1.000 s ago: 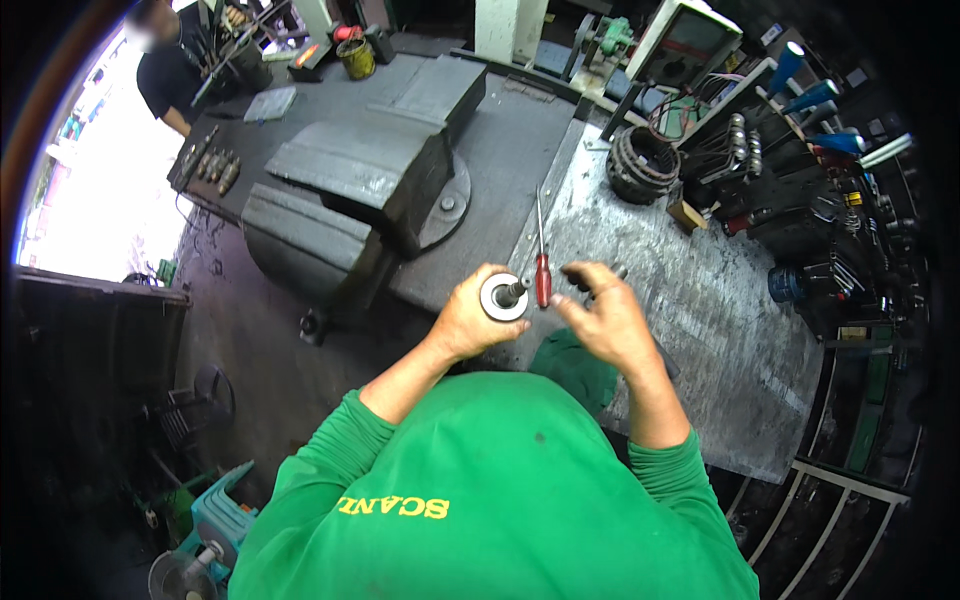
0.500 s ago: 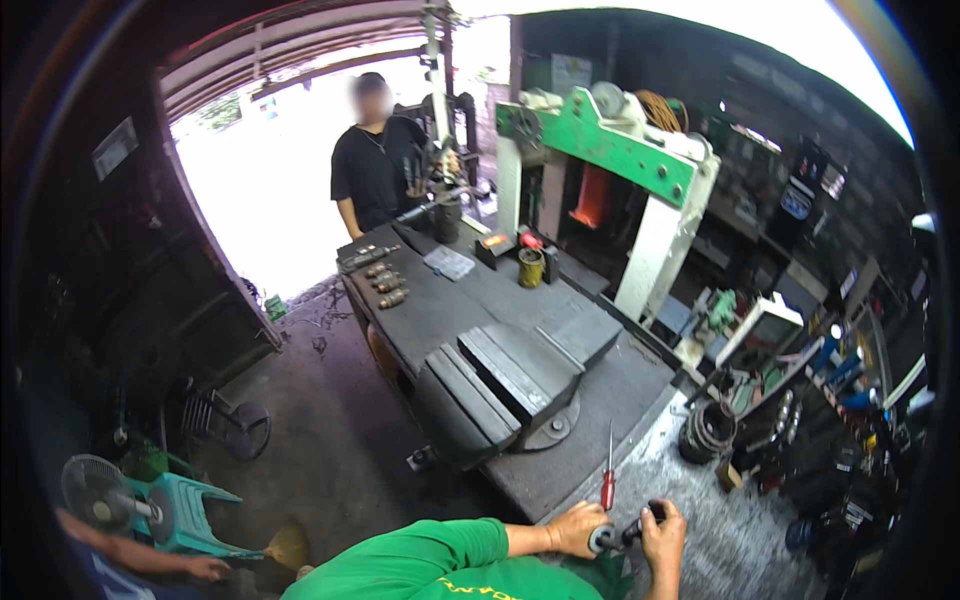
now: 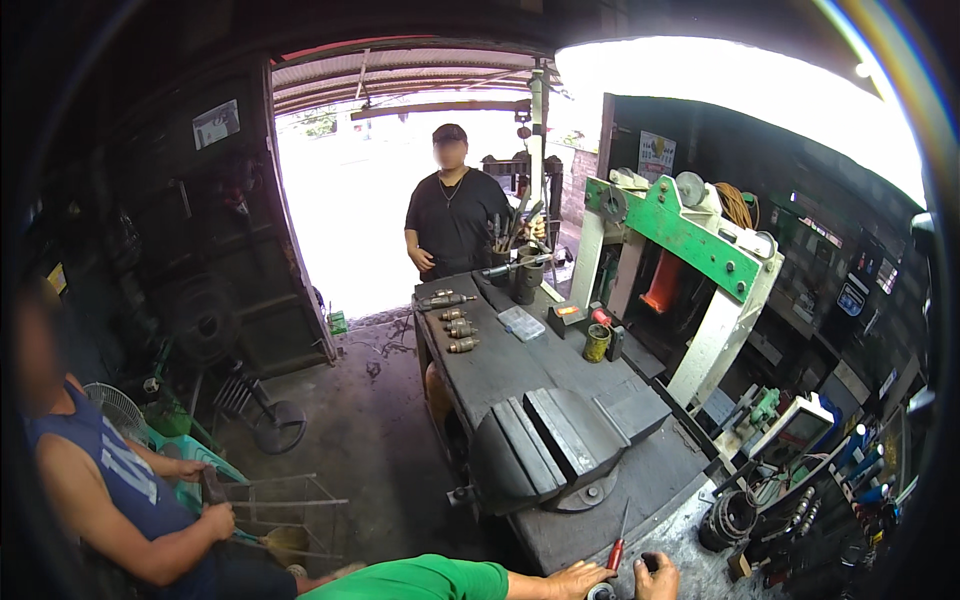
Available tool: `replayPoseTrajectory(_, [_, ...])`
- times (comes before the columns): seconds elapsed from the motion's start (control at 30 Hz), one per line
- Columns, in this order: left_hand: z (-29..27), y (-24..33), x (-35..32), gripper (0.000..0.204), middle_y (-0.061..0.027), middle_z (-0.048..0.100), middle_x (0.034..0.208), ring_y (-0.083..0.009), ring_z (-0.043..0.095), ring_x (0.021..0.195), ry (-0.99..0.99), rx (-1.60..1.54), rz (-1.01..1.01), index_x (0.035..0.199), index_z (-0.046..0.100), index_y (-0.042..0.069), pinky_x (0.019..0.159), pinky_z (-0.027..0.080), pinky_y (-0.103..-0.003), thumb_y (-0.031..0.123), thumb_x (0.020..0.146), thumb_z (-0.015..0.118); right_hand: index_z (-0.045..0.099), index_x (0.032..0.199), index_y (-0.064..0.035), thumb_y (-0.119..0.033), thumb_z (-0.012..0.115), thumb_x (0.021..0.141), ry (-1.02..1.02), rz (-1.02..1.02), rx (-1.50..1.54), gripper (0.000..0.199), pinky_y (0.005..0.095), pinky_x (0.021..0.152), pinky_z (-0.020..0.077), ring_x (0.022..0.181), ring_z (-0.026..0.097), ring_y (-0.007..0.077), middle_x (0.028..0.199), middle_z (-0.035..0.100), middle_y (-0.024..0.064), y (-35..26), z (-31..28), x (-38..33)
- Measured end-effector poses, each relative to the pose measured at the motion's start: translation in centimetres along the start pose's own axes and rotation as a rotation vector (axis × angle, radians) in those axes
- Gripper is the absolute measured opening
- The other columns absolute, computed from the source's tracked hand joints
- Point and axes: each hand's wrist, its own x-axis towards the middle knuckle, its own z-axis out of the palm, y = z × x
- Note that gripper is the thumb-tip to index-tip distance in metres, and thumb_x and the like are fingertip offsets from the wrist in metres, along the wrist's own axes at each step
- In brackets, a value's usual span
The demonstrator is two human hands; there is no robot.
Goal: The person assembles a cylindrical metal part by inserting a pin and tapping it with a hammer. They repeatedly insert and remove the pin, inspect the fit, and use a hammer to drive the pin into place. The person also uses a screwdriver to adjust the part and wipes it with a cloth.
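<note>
At the lower edge, my left hand (image 3: pixel 578 580) is closed round a round metal part (image 3: pixel 602 592), only partly in the picture. My right hand (image 3: pixel 657 578) is just to its right, fingers curled on a small dark cylindrical part (image 3: pixel 651 564), mostly covered by the fingers. A screwdriver (image 3: pixel 616 553) with a red handle lies on the bench by my left fingertips, its shaft pointing away. Beyond my hands stands a large grey bench vise (image 3: pixel 545 440) with its jaws apart.
The dark workbench (image 3: pixel 500 370) carries several metal cylindrical parts (image 3: pixel 460 330), a clear plastic case (image 3: pixel 521 323) and a yellowish can (image 3: pixel 597 343). A green-and-white press frame (image 3: pixel 680 235) rises at right. One person (image 3: pixel 455 215) stands beyond the bench; another (image 3: pixel 130 480) at left holds a metal-legged stool (image 3: pixel 290 510).
The view has shifted up and left, so my hands sit lower in it. The person at left has come further into view with the stool. The person beyond the bench now faces this way.
</note>
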Motion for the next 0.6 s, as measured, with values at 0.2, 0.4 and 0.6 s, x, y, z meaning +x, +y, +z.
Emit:
replayPoseTrajectory(0.2, [-1.9,3.1,-2.8,0.113,-0.0198,0.058,0.145,-0.0381,0.053,0.136,0.259,-0.556,0.141,0.156,0.046,0.009,0.118,0.04,-0.051,0.031,0.057,0.097,0.073,0.103,0.0048,-0.013,0.075,0.088,-0.006,-0.055,-0.012,0.023,0.042,0.082,0.0573,0.087,0.074,0.0352,0.095,0.076,0.0217,0.1,-0.1,0.6])
replayPoseTrajectory(0.4, [-18.9,11.4,-7.2,0.082,-0.0142,0.056,0.138,-0.0218,0.06,0.127,0.442,-0.43,0.223,0.152,0.047,0.007,0.111,0.048,-0.041,0.039,0.087,0.085,0.073,0.099,0.0006,-0.013,0.076,0.086,0.108,-0.283,0.1,0.019,0.0427,0.083,0.0552,0.087,0.072,0.0362,0.092,0.074,0.0196,-9.8,-6.6,6.3])
replayPoseTrajectory(0.6, [-43.1,21.7,-8.8,0.025,-0.0022,0.063,0.091,-0.0097,0.059,0.084,0.988,0.139,0.386,0.105,0.066,0.004,0.08,0.05,-0.028,0.024,0.092,0.073,0.068,0.093,-0.0026,-0.003,0.081,0.073,0.054,-1.09,0.151,0.024,0.04,0.071,0.0517,0.078,0.064,0.0319,0.085,0.065,0.0122,-32.1,-12.1,10.3])
